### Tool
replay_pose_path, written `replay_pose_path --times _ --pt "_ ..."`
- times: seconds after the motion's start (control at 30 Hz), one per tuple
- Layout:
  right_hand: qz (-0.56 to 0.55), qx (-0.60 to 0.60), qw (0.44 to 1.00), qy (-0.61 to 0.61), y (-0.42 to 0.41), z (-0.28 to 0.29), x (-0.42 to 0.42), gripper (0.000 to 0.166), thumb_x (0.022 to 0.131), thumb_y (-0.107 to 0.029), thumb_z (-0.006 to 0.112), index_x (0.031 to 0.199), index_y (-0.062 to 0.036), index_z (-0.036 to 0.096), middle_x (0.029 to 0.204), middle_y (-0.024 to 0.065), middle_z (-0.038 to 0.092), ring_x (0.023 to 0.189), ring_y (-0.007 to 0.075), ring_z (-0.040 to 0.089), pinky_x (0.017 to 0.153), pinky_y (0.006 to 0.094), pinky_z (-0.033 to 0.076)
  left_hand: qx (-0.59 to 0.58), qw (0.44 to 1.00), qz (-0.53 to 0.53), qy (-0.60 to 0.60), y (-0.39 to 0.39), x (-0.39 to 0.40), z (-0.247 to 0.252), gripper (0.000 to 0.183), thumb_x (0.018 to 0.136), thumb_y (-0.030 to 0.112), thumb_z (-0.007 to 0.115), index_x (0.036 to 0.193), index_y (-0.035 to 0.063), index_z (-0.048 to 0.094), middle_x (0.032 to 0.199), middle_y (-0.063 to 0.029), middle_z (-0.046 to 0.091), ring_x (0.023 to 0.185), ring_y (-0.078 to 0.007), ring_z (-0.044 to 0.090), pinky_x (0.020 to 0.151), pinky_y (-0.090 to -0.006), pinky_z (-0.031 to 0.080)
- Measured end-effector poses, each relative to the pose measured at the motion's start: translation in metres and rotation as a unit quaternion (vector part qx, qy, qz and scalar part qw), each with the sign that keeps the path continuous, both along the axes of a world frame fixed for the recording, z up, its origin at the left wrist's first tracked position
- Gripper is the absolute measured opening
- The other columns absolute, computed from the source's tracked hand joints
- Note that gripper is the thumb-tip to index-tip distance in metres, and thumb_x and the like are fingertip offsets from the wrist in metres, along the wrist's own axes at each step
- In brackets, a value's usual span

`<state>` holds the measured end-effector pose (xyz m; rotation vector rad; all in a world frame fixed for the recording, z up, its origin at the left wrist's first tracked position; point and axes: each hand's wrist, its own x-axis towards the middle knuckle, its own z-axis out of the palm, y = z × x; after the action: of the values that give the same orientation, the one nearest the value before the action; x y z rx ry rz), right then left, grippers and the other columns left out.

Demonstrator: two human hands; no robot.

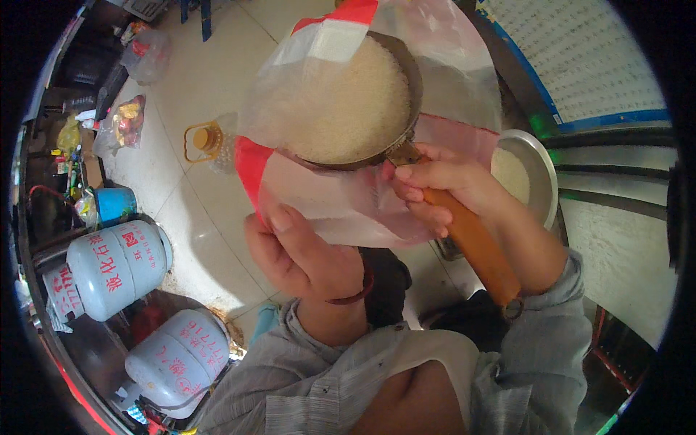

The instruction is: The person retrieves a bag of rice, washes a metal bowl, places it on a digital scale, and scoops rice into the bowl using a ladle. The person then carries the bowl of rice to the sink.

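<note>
My right hand [446, 185] grips the base of the long orange-brown handle [473, 244] of a metal pan [410, 70]. Pale fine grains [353, 103], likely rice, fill the pan and are heaped above its rim. A clear plastic bag [326, 198] with red edging wraps around the pan; its film covers the pan's left side. Between thumb and fingers, my left hand [299, 250] pinches the bag's near left edge. Some of the film also bunches against my right fingers. Beyond my right wrist, a steel basin [546, 168] contains similar pale grains [510, 171].
Two grey gas cylinders [122, 266] bearing red writing lie at the left, beside a blue bucket [115, 204]. An oil bottle with a yellow cap [205, 138] stands on the tiled floor [217, 217]. Filled plastic bags [128, 122] rest farther left. A blue-edged printed sheet [576, 54] is at the upper right.
</note>
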<state>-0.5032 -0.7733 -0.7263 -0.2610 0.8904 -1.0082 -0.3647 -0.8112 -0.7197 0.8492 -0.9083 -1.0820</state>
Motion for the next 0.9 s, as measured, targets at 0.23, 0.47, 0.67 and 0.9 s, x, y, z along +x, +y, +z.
replay_pose_path --times 0.23,0.47,0.67,0.9 --pt "-0.087 -0.009 0.996 -0.001 0.036 0.023 -0.003 0.02 0.077 -0.015 0.054 0.088 -0.0024 0.043 0.063 0.0027 0.044 0.036 0.0096 0.041 0.031 0.0231 0.036 0.006 0.999 0.044 0.012 0.0 0.0 -0.003 0.022 0.087 0.023 0.042 0.089 0.0019 0.044 0.088 -0.0095 0.054 0.078 -0.015 0.052 0.068 -0.027 0.043" --pt "-0.111 -0.04 0.993 -0.031 0.082 0.026 -0.012 0.022 0.079 -0.013 0.051 0.095 0.0 0.044 0.062 0.0033 0.043 0.033 0.0091 0.039 0.03 0.023 0.035 -0.001 0.997 0.068 -0.023 -0.002 0.0 0.001 0.022 0.087 0.024 0.041 0.088 0.0028 0.045 0.085 -0.0067 0.052 0.077 -0.0136 0.05 0.068 -0.0269 0.042" --pt "-0.159 -0.118 0.974 -0.113 0.113 0.025 -0.018 0.022 0.079 -0.011 0.049 0.097 0.0013 0.044 0.062 0.0046 0.042 0.032 0.0084 0.038 0.029 0.0225 0.034 -0.018 0.999 0.042 -0.013 -0.002 0.001 -0.004 0.022 0.087 0.025 0.042 0.087 0.003 0.045 0.086 -0.0065 0.052 0.077 -0.0138 0.05 0.068 -0.0269 0.042" --pt "-0.25 -0.128 0.959 -0.028 0.164 0.041 -0.036 0.03 0.073 -0.01 0.054 0.096 0.0061 0.042 0.055 0.0073 0.04 0.029 0.0109 0.036 0.026 0.0238 0.032 -0.028 0.998 0.048 -0.025 0.001 -0.01 -0.001 0.025 0.084 0.025 0.044 0.092 0.0011 0.046 0.09 -0.0094 0.052 0.079 -0.0174 0.052 0.067 -0.0293 0.044"
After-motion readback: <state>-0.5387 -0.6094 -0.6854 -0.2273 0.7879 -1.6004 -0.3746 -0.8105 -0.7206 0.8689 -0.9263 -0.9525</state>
